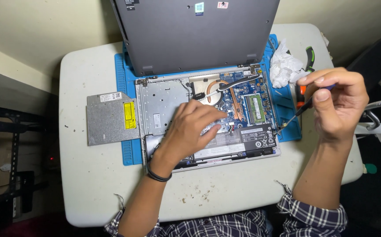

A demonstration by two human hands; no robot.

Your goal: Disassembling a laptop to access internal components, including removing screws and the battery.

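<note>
While the left hand lies spread, palm down, on the middle of the opened laptop, the right hand pinches the top of a thin screwdriver between thumb and fingertips. The screwdriver slants down, its tip at the laptop's right edge beside the black battery, which carries white labels. Under the left fingertips sits the blue circuit board with a green memory stick. Left of the laptop lies a grey disc drive with a yellow label and a white one. Everything rests on a blue mat on a white table. Crumpled tissue and pliers lie behind the right hand.
</note>
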